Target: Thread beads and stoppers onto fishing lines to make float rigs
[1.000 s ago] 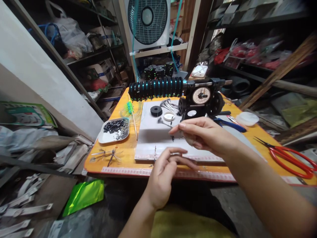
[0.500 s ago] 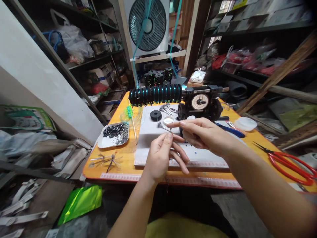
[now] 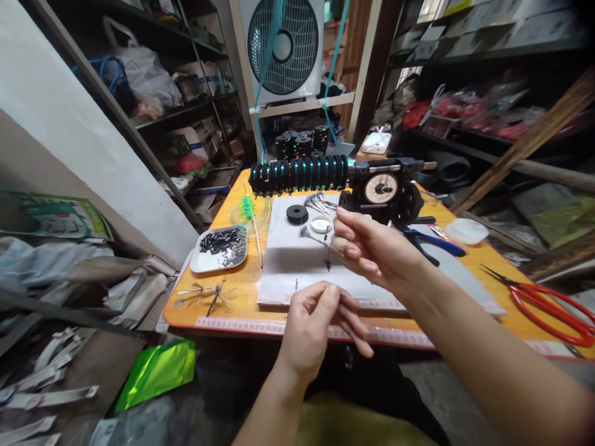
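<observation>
My left hand (image 3: 311,328) is above the front edge of the table, thumb pressed to the index finger and the other fingers loosely stretched out. My right hand (image 3: 365,251) is higher, over the white board (image 3: 283,260), with its thumb and fingertips pinched together. Whatever either pinch holds is too thin to make out. Small dark pieces (image 3: 328,266) show just left of my right hand; a line through them is not clearly visible. Beside them are a bundle of fine wires (image 3: 307,233), a round white lid (image 3: 320,224) and a black foam spool (image 3: 297,214).
A white tray (image 3: 198,263) of black and grey small parts stands left. Behind the board is a black winding device (image 3: 381,189) bearing a row of spools (image 3: 300,173). Blue-handled pliers (image 3: 446,246) and red-handled scissors (image 3: 548,310) lie right. A fan (image 3: 283,46) stands behind.
My hands have moved apart: the left came down toward me, while the right curled its pointing index finger into a pinch. The view has shifted slightly.
</observation>
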A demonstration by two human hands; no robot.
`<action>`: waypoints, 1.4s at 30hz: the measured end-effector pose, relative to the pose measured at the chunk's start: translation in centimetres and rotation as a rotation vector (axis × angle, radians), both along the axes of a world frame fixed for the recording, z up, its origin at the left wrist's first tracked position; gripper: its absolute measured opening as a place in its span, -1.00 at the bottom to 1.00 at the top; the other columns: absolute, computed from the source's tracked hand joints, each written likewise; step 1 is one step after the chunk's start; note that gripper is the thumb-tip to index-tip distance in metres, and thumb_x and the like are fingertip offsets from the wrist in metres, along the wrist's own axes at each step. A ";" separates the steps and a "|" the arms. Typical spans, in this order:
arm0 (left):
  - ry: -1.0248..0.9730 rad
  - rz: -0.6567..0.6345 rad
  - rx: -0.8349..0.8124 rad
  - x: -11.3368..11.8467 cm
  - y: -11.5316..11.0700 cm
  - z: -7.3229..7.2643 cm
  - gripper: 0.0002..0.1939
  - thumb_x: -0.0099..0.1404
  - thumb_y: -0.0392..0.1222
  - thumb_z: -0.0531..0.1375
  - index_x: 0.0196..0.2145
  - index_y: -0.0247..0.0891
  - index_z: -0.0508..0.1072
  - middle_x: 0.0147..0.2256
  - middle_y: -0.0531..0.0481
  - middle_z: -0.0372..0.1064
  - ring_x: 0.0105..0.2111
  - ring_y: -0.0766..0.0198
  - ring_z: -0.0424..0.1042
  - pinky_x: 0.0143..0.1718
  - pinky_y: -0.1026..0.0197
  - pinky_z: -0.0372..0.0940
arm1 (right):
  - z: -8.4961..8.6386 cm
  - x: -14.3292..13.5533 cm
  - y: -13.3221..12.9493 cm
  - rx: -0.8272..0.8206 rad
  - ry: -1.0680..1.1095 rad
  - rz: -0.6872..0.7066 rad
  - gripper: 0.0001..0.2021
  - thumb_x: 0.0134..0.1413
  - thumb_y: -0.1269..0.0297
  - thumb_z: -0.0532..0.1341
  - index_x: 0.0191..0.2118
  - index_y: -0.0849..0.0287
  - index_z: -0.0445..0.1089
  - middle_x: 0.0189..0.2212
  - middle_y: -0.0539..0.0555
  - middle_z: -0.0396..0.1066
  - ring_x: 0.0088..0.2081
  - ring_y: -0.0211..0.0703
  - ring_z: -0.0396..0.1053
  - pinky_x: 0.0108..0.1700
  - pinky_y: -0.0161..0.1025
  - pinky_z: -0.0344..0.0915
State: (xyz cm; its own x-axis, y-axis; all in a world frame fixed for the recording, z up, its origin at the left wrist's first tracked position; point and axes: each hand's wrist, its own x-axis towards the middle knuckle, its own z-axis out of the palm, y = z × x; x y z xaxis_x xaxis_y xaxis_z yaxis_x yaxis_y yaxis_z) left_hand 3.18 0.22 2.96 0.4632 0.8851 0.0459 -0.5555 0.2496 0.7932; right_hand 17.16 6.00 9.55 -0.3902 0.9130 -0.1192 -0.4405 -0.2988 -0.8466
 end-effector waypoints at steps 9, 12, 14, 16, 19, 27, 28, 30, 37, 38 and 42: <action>-0.101 -0.057 -0.145 -1.1 -2.5 -1.6 -0.64 0.39 -0.02 0.17 -0.40 -0.38 0.50 -0.66 -0.01 0.51 -0.67 0.24 0.54 -0.63 0.37 0.38 | -0.4 0.0 0.0 -0.005 0.014 0.016 -0.61 0.19 0.06 0.24 -0.52 0.16 0.16 -0.73 -0.12 0.22 -0.81 -0.54 -0.05 -0.81 -0.58 -0.13; -0.156 -0.077 -0.178 -1.1 -3.0 -2.3 -0.65 0.42 -0.03 0.13 -0.38 -0.37 0.50 -0.64 -0.02 0.53 -0.64 0.22 0.56 -0.69 0.38 0.36 | -0.6 0.1 0.0 -0.002 0.006 0.022 -0.61 0.19 0.05 0.24 -0.51 0.17 0.17 -0.72 -0.13 0.22 -0.81 -0.55 -0.05 -0.81 -0.58 -0.15; -0.185 -0.084 -0.196 -1.2 -3.3 -2.7 -0.64 0.44 -0.06 0.10 -0.38 -0.36 0.49 -0.63 -0.04 0.54 -0.63 0.21 0.57 -0.70 0.37 0.36 | -0.7 0.2 0.0 0.000 -0.001 0.025 -0.61 0.17 0.04 0.25 -0.51 0.17 0.17 -0.73 -0.13 0.22 -0.81 -0.55 -0.07 -0.81 -0.58 -0.16; -0.203 -0.086 -0.206 -1.3 -3.6 -2.9 -0.64 0.45 -0.07 0.09 -0.38 -0.37 0.50 -0.63 -0.06 0.55 -0.61 0.20 0.58 -0.71 0.37 0.37 | -0.8 0.2 0.1 0.001 -0.007 0.029 -0.61 0.17 0.03 0.25 -0.51 0.16 0.16 -0.72 -0.13 0.22 -0.81 -0.55 -0.07 -0.81 -0.57 -0.17; -0.225 -0.095 -0.220 -1.4 -3.9 -3.0 -0.64 0.45 -0.08 0.08 -0.38 -0.37 0.50 -0.61 -0.08 0.56 -0.57 0.17 0.60 -0.69 0.37 0.39 | -0.8 0.3 0.0 0.005 -0.011 0.034 -0.61 0.19 0.03 0.23 -0.50 0.16 0.16 -0.72 -0.13 0.21 -0.81 -0.54 -0.08 -0.81 -0.57 -0.17; -0.256 -0.113 -0.229 -1.4 -4.3 -3.4 -0.62 0.45 -0.07 0.08 -0.37 -0.39 0.51 -0.57 -0.13 0.59 -0.58 0.17 0.60 -0.69 0.37 0.39 | -0.8 0.4 -0.1 0.007 -0.003 0.025 -0.61 0.16 0.03 0.26 -0.50 0.16 0.17 -0.72 -0.13 0.21 -0.81 -0.54 -0.08 -0.80 -0.58 -0.18; -0.258 -0.115 -0.232 -1.4 -4.4 -3.4 -0.62 0.45 -0.06 0.08 -0.37 -0.39 0.51 -0.56 -0.13 0.59 -0.57 0.17 0.60 -0.68 0.37 0.40 | -0.8 0.5 -0.1 0.006 -0.003 0.023 -0.61 0.16 0.03 0.26 -0.50 0.16 0.17 -0.73 -0.13 0.21 -0.81 -0.54 -0.08 -0.80 -0.57 -0.18; -0.259 -0.123 -0.234 -1.5 -4.5 -3.4 -0.62 0.45 -0.06 0.09 -0.37 -0.39 0.51 -0.55 -0.13 0.59 -0.57 0.18 0.60 -0.67 0.37 0.40 | -0.8 0.5 -0.1 0.006 -0.006 0.018 -0.61 0.15 0.03 0.27 -0.51 0.16 0.16 -0.73 -0.13 0.21 -0.81 -0.54 -0.07 -0.80 -0.57 -0.18; -0.219 -0.114 -0.235 -1.4 -4.8 -3.0 -0.63 0.42 -0.03 0.14 -0.36 -0.40 0.53 -0.45 -0.21 0.63 -0.60 0.22 0.59 -0.57 0.37 0.43 | -0.6 0.6 -0.2 0.023 -0.032 -0.002 -0.60 0.11 0.03 0.29 -0.51 0.16 0.15 -0.74 -0.14 0.20 -0.81 -0.53 -0.06 -0.80 -0.56 -0.17; -0.207 -0.108 -0.230 -1.4 -4.8 -3.0 -0.63 0.41 -0.02 0.15 -0.37 -0.39 0.53 -0.45 -0.21 0.63 -0.60 0.21 0.59 -0.58 0.37 0.41 | -0.6 0.6 -0.2 0.029 -0.040 -0.006 -0.60 0.11 0.02 0.29 -0.51 0.16 0.15 -0.74 -0.14 0.20 -0.81 -0.53 -0.06 -0.80 -0.56 -0.17; -0.089 -0.041 -0.192 -1.5 -4.7 -2.9 -0.61 0.35 0.02 0.20 -0.44 -0.38 0.52 -0.45 -0.18 0.63 -0.61 0.22 0.58 -0.59 0.37 0.38 | -0.3 0.4 -0.3 0.071 -0.093 -0.032 -0.58 0.10 -0.01 0.28 -0.51 0.14 0.14 -0.74 -0.15 0.18 -0.80 -0.53 -0.09 -0.80 -0.54 -0.19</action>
